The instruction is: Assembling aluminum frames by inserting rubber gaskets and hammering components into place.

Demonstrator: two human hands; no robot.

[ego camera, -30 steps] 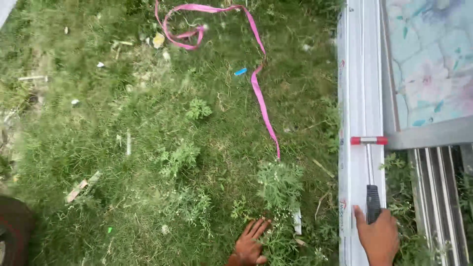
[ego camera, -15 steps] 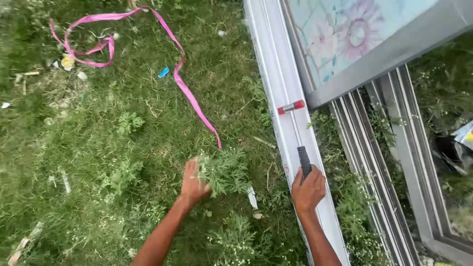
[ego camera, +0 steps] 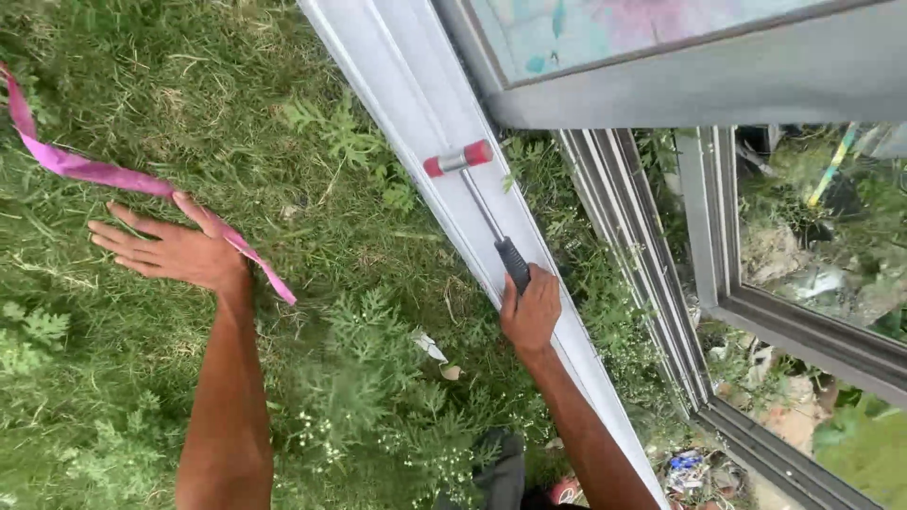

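Observation:
My right hand (ego camera: pixel 531 310) grips the black handle of a small mallet (ego camera: pixel 477 203) with red caps on its head. The mallet lies along a long pale metal frame rail (ego camera: pixel 406 104) that runs diagonally over the grass. My left hand (ego camera: pixel 170 247) is spread flat, fingers apart, over the grass on the left, and it lies on a pink strap (ego camera: pixel 85 170) that trails off to the upper left.
A grey frame with a floral patterned panel (ego camera: pixel 661 38) sits at the top right. Several more grey rails (ego camera: pixel 642 255) lie to the right of the pale one. Weeds (ego camera: pixel 368 378) grow near my arms; litter and rubble (ego camera: pixel 803 274) show at the right.
The view has swung and closed in on the rail. My left hand has moved left from the weeds onto the pink strap. My right hand keeps hold of the mallet.

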